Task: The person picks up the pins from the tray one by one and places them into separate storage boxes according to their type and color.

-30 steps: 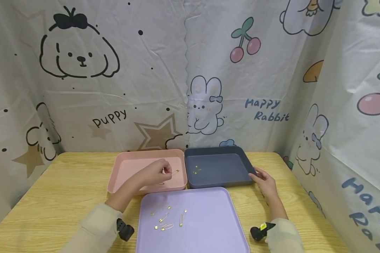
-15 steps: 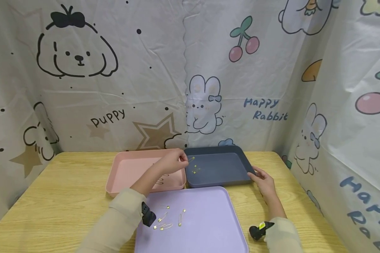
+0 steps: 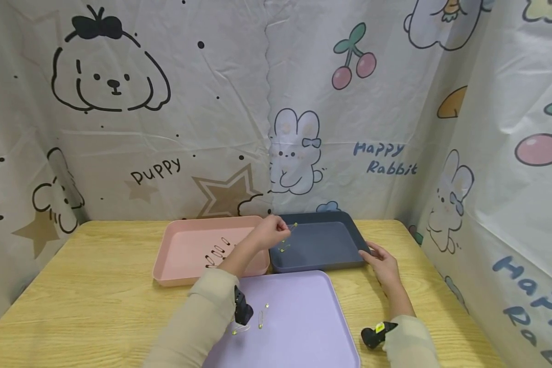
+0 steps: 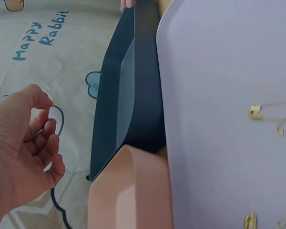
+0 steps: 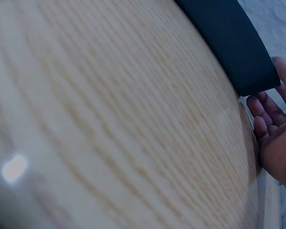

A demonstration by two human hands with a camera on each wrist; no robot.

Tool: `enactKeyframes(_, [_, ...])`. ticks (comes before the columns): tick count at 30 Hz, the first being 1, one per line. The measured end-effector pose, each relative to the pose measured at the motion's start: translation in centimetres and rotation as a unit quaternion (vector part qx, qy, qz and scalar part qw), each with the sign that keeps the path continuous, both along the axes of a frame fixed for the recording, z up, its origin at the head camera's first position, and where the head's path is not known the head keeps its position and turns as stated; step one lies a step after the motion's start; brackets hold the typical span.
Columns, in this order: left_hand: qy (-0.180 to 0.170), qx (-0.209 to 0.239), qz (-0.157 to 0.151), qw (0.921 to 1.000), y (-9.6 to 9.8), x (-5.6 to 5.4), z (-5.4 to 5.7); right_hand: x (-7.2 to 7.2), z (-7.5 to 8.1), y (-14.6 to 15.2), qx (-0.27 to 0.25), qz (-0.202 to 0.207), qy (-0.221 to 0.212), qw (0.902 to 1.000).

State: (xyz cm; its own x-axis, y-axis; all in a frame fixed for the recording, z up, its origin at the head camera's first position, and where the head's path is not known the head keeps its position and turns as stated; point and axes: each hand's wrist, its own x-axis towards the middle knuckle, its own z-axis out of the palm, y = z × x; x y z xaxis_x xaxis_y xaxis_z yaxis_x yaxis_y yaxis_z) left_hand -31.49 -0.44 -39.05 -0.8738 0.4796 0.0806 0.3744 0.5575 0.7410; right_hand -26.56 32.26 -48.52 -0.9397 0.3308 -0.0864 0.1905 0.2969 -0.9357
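Note:
My left hand pinches a gold safety pin between thumb and index finger, over the left part of the dark blue tray. In the left wrist view only a bit of that pin shows at the fingertips. Below the hand, a few gold safety pins lie in the dark blue tray. My right hand grips this tray's right front corner, thumb at the rim and fingers against the outside. On the lilac tray lie more gold safety pins, some hidden by my left sleeve.
Left of the dark blue tray stands a pink tray with several dark safety pins. The lilac tray sits in front of both on the wooden table. A printed curtain hangs behind the table and along its sides.
My left hand has moved right, from above the pink tray to above the dark blue tray, carrying the safety pin. The pink tray's dark pins are now uncovered. My right hand has stayed put.

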Motion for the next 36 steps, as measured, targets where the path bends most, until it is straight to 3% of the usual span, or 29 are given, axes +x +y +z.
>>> enactKeyframes(9, [-0.006,0.011,0.045,0.9989,1.2,0.0,-0.5,0.0,0.1,0.0,0.007,0.001,0.004,1.0000])
enactKeyframes(16, [-0.035,0.039,0.055,0.9971,1.9,0.4,-1.9,-0.1,-0.2,0.0,0.003,-0.006,0.006,1.0000])
enactKeyframes(22, [-0.060,0.044,0.081,0.9939,2.1,0.7,-3.4,-0.1,-0.2,0.0,0.002,-0.003,0.005,1.0000])
enactKeyframes(36, [-0.045,0.048,0.102,0.9926,2.9,0.6,-4.6,0.0,-0.2,0.1,0.003,0.000,0.005,1.0000])
